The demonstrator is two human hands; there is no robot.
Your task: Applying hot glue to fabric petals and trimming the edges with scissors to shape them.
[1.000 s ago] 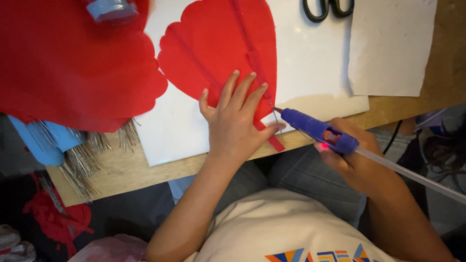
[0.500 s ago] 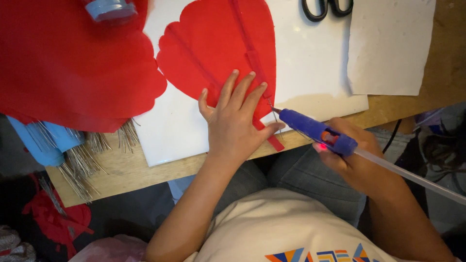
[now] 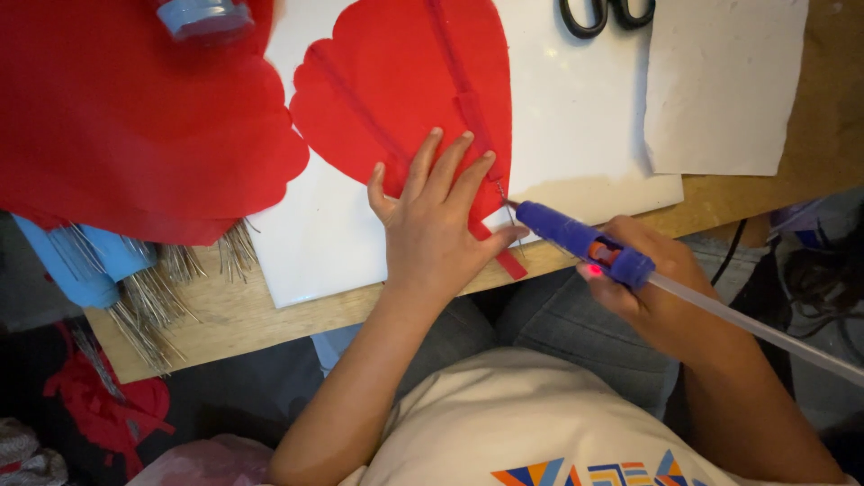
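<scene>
The left hand (image 3: 436, 229) lies flat, fingers spread and released, pressing the red paper shape (image 3: 405, 85) onto the white board (image 3: 576, 135). The right hand (image 3: 652, 292) has its fingers clenched around a purple glue gun (image 3: 580, 241), nozzle at the paper's edge.

Cream T-shirt (image 3: 540, 423) — colourful geometric print — grey trousers (image 3: 576, 333)

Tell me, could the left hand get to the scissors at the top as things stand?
Probably yes: the left hand lies flat on the red paper, holding nothing, and only flat paper and white board lie between it and the scissors.
</scene>
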